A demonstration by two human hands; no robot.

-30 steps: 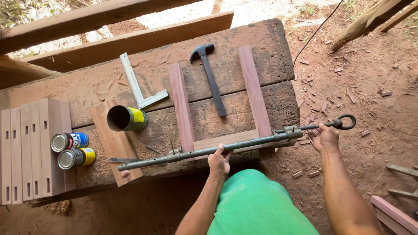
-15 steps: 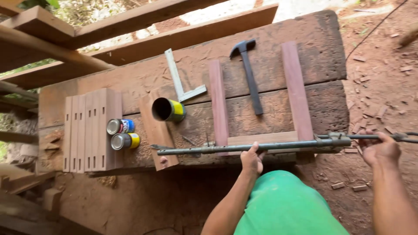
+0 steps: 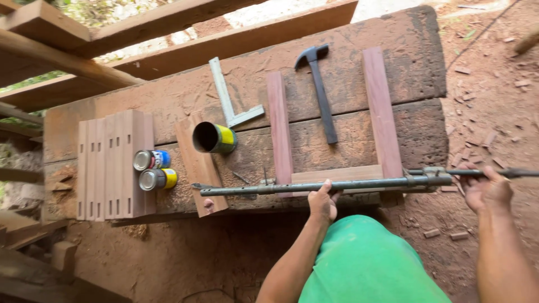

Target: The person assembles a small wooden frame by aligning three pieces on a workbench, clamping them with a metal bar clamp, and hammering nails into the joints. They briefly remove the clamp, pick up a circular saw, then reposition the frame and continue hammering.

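A long metal bar clamp (image 3: 348, 184) lies along the near edge of the wooden workbench (image 3: 168, 106). It rests across the bottom rail of a reddish U-shaped wooden frame (image 3: 279, 132). My left hand (image 3: 324, 203) grips the clamp's bar near its middle. My right hand (image 3: 486, 189) is closed around the clamp's screw handle, past the bench's right end. A black hammer (image 3: 319, 87) lies between the frame's two upright pieces.
A metal try square (image 3: 227, 100), an open can lying on its side (image 3: 214, 138) on a small board, two spray cans (image 3: 154, 169) and a stack of slotted boards (image 3: 115, 163) sit on the bench's left half. Timber beams run behind. Red dirt with wood chips lies all around.
The view has shifted left and closer, so the bench sits more to the right. Both hands stay on the clamp, which stays at the frame's near rail.
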